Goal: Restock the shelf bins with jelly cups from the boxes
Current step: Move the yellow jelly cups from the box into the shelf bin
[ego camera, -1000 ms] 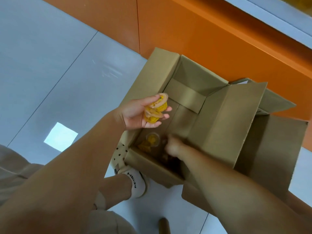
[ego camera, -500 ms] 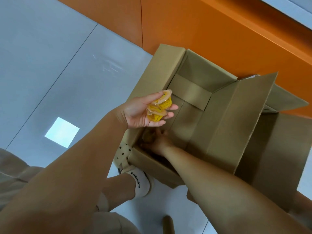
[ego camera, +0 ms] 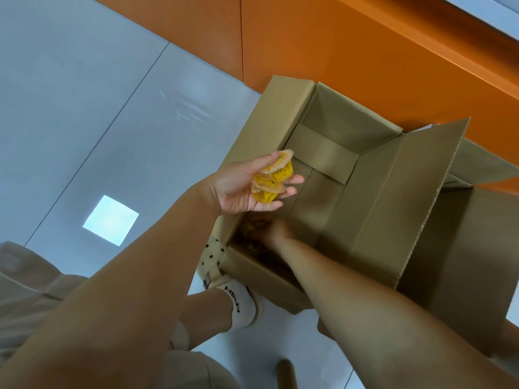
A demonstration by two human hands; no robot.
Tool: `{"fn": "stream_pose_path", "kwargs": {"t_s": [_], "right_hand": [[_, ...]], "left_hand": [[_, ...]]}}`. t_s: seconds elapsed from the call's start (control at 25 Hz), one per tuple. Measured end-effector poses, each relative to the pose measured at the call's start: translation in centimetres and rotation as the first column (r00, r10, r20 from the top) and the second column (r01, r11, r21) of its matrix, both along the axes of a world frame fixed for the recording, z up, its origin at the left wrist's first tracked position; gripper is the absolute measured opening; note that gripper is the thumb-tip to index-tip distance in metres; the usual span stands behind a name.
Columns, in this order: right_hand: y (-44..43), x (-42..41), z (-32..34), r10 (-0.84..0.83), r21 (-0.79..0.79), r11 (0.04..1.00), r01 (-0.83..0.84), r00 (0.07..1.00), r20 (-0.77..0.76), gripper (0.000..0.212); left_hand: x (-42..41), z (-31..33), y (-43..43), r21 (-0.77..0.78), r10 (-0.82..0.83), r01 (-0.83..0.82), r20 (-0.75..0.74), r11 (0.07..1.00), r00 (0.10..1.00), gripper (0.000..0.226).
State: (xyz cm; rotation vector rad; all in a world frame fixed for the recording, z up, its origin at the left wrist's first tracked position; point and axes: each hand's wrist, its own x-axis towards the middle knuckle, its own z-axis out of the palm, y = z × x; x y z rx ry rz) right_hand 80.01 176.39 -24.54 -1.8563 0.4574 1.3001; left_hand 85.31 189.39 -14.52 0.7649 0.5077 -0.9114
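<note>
An open cardboard box (ego camera: 331, 197) stands on the floor in front of me. My left hand (ego camera: 237, 188) hovers palm up over its near left corner. It holds a few yellow jelly cups (ego camera: 271, 178), with the thumb on top of them. My right hand (ego camera: 276, 230) is down inside the box at that same corner, blurred and in shadow. More jelly cups (ego camera: 248, 230) lie dimly in the corner beside it. Whether the right hand has hold of one cannot be made out.
An orange cabinet front (ego camera: 351, 57) runs behind the box. A second cardboard box (ego camera: 463, 248) adjoins it on the right, behind a raised flap. My foot in a white sock (ego camera: 238, 304) touches the box's near corner. Grey floor tiles (ego camera: 84, 108) spread to the left.
My right hand moved from the box's near middle to its near left corner, under the left hand. The left hand kept its cups and hardly moved.
</note>
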Motion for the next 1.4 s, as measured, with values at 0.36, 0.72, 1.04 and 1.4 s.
{"fn": "stream_pose_path", "kwargs": {"t_s": [0.36,0.72,1.04,1.4], "right_hand": [[1.0,-0.2,1.1,0.257,-0.182,0.957,-0.227,0.953,0.159,0.057],[-0.3,0.6,0.8,-0.219,-0.015,0.976,0.219,0.975,-0.032,0.018],[-7.9,4.2,8.9,-0.570,0.302,0.792,0.531,0.820,0.053,0.037],[-15.0,6.8,21.9,-0.542,0.505,0.791,0.346,0.780,0.314,0.040]], "left_hand": [[-0.1,0.3,-0.4,0.038,0.013,-0.013,0.005,0.999,1.000,0.026],[-0.3,0.0,-0.6,0.073,0.022,-0.023,0.015,0.997,1.000,0.025],[0.5,0.7,-1.8,0.029,0.200,-0.199,-0.034,0.980,0.979,0.031],[0.8,7.2,-7.8,-0.047,0.236,-0.236,-0.001,0.971,0.972,0.034]]}}
